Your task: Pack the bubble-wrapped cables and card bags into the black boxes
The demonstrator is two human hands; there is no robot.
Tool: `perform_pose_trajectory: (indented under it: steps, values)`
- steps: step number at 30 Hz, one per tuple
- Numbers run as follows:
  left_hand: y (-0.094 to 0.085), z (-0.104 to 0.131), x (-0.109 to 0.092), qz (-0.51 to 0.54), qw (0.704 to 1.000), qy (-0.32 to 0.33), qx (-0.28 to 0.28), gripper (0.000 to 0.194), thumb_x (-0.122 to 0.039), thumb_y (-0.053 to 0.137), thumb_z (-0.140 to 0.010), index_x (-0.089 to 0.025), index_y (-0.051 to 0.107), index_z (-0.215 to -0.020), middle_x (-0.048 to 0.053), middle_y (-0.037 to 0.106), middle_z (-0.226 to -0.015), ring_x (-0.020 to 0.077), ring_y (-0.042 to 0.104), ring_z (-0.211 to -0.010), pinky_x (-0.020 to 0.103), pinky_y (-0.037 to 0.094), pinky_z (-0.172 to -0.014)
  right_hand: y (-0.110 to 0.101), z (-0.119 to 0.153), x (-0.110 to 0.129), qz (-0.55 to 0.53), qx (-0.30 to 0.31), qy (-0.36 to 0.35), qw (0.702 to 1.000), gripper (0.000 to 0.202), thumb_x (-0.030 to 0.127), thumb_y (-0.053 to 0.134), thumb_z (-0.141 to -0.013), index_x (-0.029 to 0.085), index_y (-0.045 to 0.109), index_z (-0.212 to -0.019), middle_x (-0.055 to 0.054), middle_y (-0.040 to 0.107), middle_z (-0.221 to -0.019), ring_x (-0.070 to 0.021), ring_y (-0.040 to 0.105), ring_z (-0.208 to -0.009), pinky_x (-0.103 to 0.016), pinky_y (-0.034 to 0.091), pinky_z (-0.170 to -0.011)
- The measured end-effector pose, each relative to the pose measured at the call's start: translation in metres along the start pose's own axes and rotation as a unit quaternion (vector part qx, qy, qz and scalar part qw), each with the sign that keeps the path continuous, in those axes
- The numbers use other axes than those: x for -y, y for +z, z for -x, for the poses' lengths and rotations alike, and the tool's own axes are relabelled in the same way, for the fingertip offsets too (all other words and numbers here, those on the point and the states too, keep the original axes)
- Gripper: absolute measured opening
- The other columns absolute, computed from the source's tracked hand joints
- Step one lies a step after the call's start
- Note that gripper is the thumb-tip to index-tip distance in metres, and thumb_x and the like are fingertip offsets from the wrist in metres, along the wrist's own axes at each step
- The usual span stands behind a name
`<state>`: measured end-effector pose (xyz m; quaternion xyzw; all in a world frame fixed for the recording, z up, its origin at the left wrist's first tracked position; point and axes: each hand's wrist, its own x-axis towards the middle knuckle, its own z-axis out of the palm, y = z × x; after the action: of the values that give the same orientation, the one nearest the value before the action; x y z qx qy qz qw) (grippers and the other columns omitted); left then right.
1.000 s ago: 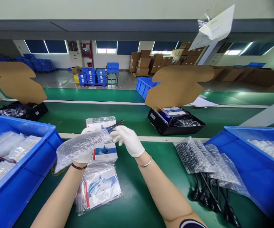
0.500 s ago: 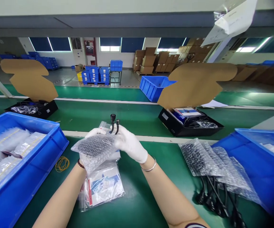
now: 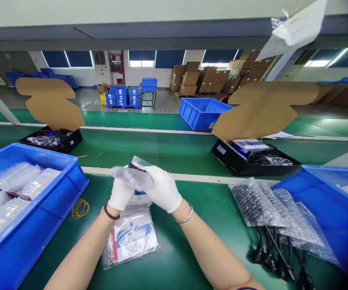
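Between both hands is a bubble-wrap bag [image 3: 131, 177], smeared by motion, with something dark at its top edge. My left hand [image 3: 121, 193], in a white glove, closes on the bag from the left and below. My right hand [image 3: 164, 187], gloved too, grips its right side, fingers bent over it. Clear plastic sticks up behind the right fingers. Below the hands, flat plastic bags with printed leaflets [image 3: 136, 237] lie stacked on the green bench [image 3: 188, 241]. Yellow rubber bands [image 3: 80, 208] lie left of them.
A blue bin [image 3: 62, 197] with white packets stands left, another blue bin [image 3: 318, 201] right. Bubble-wrapped cables [image 3: 261, 205] with black plugs lean by the right bin. Two open black boxes [image 3: 252, 167] [image 3: 68, 141] sit on the green belt. Beyond is a blue crate [image 3: 198, 114].
The bubble-wrap bag has turned and tilted in my hands, and the two black cable ends no longer stand up above it. The view has shifted slightly left.
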<state>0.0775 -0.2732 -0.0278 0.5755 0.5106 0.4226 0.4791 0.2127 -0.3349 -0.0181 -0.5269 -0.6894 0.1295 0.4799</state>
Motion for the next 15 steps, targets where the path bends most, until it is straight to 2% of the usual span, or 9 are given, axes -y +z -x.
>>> perform_pose_trajectory:
  steps: [2,5,7,9,11,13,15]
  values:
    - [-0.009,-0.002,0.000,-0.002,0.996,0.083,-0.017,0.025,-0.011,0.057,-0.075,-0.016,0.069,-0.096,0.009,0.067,-0.103,0.0246,0.056,-0.110,0.034,0.039,-0.105,-0.003,-0.003,-0.006,-0.066,-0.049,0.066,0.994,0.033,0.036,0.072,-0.077,0.028,0.069,-0.109,-0.006,0.068,-0.107,-0.0302,0.061,-0.101,-0.044,0.045,-0.093]
    - [-0.025,-0.007,0.002,0.034,0.979,0.190,-0.065,0.035,-0.014,0.060,-0.077,-0.022,0.065,-0.110,0.005,0.062,-0.119,0.0236,0.051,-0.120,0.035,0.030,-0.112,-0.010,-0.008,-0.017,-0.178,-0.097,0.149,0.968,0.029,0.045,0.069,-0.079,0.022,0.070,-0.097,-0.006,0.070,-0.100,-0.0280,0.062,-0.100,-0.044,0.043,-0.099]
    - [-0.032,-0.010,0.002,0.089,0.975,0.195,-0.064,0.035,-0.016,0.060,-0.078,-0.021,0.064,-0.112,0.005,0.061,-0.122,0.0238,0.049,-0.122,0.035,0.029,-0.113,-0.013,-0.011,-0.022,-0.290,-0.089,0.184,0.935,0.035,0.047,0.069,-0.079,0.022,0.068,-0.104,-0.005,0.068,-0.109,-0.0266,0.060,-0.106,-0.044,0.043,-0.100]
    - [-0.035,-0.010,0.002,0.138,0.972,0.186,-0.039,0.035,-0.018,0.061,-0.079,-0.020,0.063,-0.114,0.005,0.060,-0.123,0.0243,0.049,-0.123,0.036,0.030,-0.112,-0.010,-0.013,-0.023,-0.410,-0.048,0.218,0.884,0.045,0.048,0.071,-0.077,0.025,0.063,-0.114,-0.003,0.065,-0.119,-0.0266,0.059,-0.112,-0.044,0.047,-0.097]
    - [-0.034,-0.008,0.001,0.157,0.970,0.187,-0.010,0.038,-0.020,0.062,-0.079,-0.020,0.062,-0.117,0.005,0.059,-0.128,0.0244,0.048,-0.125,0.035,0.030,-0.112,-0.006,-0.012,-0.022,-0.473,-0.011,0.245,0.846,0.049,0.047,0.072,-0.075,0.026,0.061,-0.118,-0.004,0.063,-0.124,-0.0280,0.058,-0.114,-0.044,0.051,-0.093]
    - [-0.030,-0.006,0.001,0.164,0.968,0.190,0.002,0.044,-0.024,0.062,-0.082,-0.022,0.058,-0.125,0.004,0.054,-0.135,0.0238,0.045,-0.128,0.034,0.031,-0.112,-0.002,-0.010,-0.022,-0.472,-0.017,0.246,0.846,0.047,0.045,0.074,-0.074,0.024,0.063,-0.115,-0.005,0.063,-0.123,-0.0292,0.058,-0.115,-0.044,0.051,-0.093]
    - [-0.025,-0.007,0.002,0.154,0.969,0.193,-0.025,0.050,-0.029,0.064,-0.082,-0.025,0.054,-0.131,0.004,0.052,-0.138,0.0240,0.049,-0.125,0.035,0.036,-0.109,-0.002,-0.010,-0.023,-0.448,-0.060,0.228,0.863,0.045,0.042,0.075,-0.075,0.023,0.064,-0.114,-0.006,0.062,-0.125,-0.0293,0.056,-0.117,-0.044,0.048,-0.098]
